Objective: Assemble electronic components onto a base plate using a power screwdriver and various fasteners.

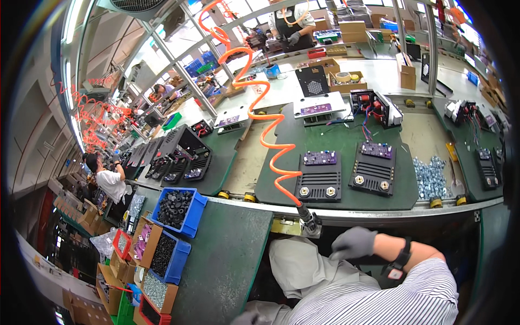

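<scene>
My right hand [354, 242], in a grey glove, hovers at my grey trouser leg [297, 262], just below the bench edge. Its fingers are curled, with the fingertips against or close to the cloth; whether anything is in them is hidden. At the bottom edge a dark glove shows a sliver of my left hand [247, 318], its fingers out of sight. An air tool [310, 221] on an orange coiled hose [273, 146] hangs at the bench edge, left of my right hand. Beyond it, two black slotted housings [319, 181] [372, 176] with purple circuit boards lie on a green pallet [276, 187].
Blue bins [200, 212] of black parts and cartons of small hardware stand at left by a green bench top [219, 260]. Silvery fittings [432, 176] lie in a pile right of the pallet. Wired assemblies [376, 108] sit farther back. A co-worker [292, 27] stands across the line.
</scene>
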### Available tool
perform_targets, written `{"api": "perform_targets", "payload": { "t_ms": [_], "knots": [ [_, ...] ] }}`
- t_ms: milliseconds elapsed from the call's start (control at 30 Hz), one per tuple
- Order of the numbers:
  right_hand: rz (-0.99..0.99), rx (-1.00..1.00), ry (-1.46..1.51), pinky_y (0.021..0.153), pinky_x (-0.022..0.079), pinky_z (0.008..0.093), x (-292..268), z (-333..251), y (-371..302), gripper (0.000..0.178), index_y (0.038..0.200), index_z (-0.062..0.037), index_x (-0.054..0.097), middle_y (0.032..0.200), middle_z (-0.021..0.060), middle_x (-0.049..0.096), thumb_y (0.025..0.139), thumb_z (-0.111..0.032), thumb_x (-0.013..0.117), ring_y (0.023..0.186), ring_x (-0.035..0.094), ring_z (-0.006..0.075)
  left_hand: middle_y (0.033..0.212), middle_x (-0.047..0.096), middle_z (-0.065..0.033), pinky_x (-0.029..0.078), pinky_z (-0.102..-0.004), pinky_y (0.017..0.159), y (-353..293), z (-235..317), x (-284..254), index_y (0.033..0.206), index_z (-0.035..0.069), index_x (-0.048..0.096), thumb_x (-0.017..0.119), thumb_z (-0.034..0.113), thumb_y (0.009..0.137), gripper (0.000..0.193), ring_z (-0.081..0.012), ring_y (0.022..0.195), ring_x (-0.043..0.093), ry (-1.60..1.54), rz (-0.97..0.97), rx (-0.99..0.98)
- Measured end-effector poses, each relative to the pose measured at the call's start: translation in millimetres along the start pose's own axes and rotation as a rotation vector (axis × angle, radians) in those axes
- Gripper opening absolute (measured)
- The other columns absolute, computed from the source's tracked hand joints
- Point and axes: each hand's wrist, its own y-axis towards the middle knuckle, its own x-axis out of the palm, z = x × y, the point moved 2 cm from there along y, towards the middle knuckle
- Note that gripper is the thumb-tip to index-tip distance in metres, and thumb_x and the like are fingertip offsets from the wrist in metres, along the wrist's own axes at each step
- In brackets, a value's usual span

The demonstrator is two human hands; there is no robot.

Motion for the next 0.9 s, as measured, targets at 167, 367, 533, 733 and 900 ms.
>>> {"api": "perform_targets", "payload": {
  "t_ms": [167,367,533,733,900],
  "knots": [
    [0.665,0.232,-0.138,0.067,0.047,0.04,-65,32,-68,0.024,0.079,-0.0074,0.063,0.076,0.0133,0.06,0.077,-0.031,0.068,0.074,0.059,0.0312,0.103,0.058,-0.0146,0.045,-0.0401,0.084,80,21,-50,0.097,0.01,0.062,0.061,0.033,0.078,0.03,-0.0295,0.098,0.055,-0.051,0.123,-0.014],
    [0.967,1.062,-0.649,0.077,0.048,0.0379,-103,97,-135,0.038,0.088,-0.0008,0.062,0.092,0.0197,0.062,0.073,-0.036,0.069,0.089,0.06,0.0322,0.11,0.053,-0.0111,0.037,-0.0415,0.094,169,32,-74,0.102,0.014,0.06,0.062,0.027,0.074,0.031,-0.0286,0.109,0.047,0.165,0.49,0.268],
    [0.597,1.184,-0.084,0.083,0.048,0.0383,-116,114,-137,0.049,0.098,0.0032,0.063,0.1,0.0236,0.062,0.073,-0.038,0.068,0.097,0.06,0.035,0.114,0.052,-0.0103,0.036,-0.0428,0.096,219,34,-74,0.108,0.014,0.058,0.062,0.028,0.075,0.036,-0.0301,0.111,0.045,0.18,0.432,0.284],
    [0.602,1.156,-0.113,0.081,0.048,0.0394,-121,105,-125,0.049,0.096,0.0036,0.062,0.095,0.0241,0.063,0.072,-0.039,0.069,0.092,0.061,0.0361,0.123,0.047,-0.0111,0.031,-0.0458,0.1,274,70,-64,0.117,0.014,0.051,0.064,0.031,0.074,0.048,-0.0304,0.121,0.039,0.197,0.383,0.371],
    [0.602,1.105,-0.158,0.08,0.048,0.0399,-117,100,-98,0.051,0.096,0.0036,0.061,0.091,0.0227,0.063,0.073,-0.041,0.068,0.089,0.061,0.0361,0.127,0.045,-0.0111,0.027,-0.0476,0.101,306,80,-55,0.124,0.014,0.047,0.061,0.036,0.077,0.053,-0.0297,0.123,0.036,0.239,0.365,0.376]
  ]
}}
